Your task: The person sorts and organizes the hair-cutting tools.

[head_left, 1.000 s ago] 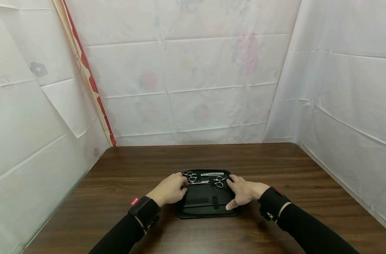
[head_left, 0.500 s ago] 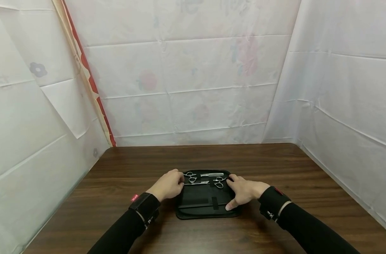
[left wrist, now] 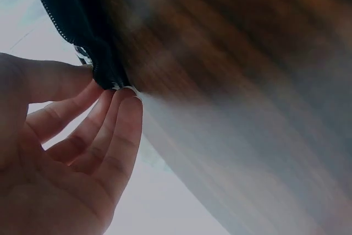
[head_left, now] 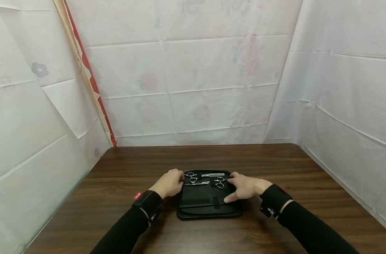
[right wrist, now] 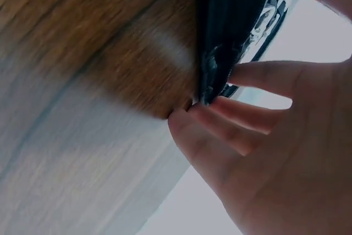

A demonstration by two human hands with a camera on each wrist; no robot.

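A black zip-edged case (head_left: 196, 192) lies unfolded on the wooden table, its inside facing up. Two silver pairs of scissors are held in it: the upper pair (head_left: 213, 174) points right, the lower pair (head_left: 219, 185) points left. My left hand (head_left: 168, 183) pinches the far left corner of the case between thumb and fingertips, as the left wrist view shows at the zip edge (left wrist: 55, 9). On the other side, my right hand (head_left: 246, 187) has its fingers spread along the right edge, fingertips (right wrist: 181, 127) touching the zip border, thumb over the inside.
The brown table (head_left: 135, 158) runs back to a white sheet wall (head_left: 193, 116). White sheets also hang at the left (head_left: 28, 148) and right (head_left: 345, 116), with a red-trimmed strip (head_left: 92, 83) in the left corner. Both wrists wear black bands.
My left hand has shifted slightly left and away from me, its thumb drawing back off the case's inside to the corner. My right thumb has slid a little farther up the case.
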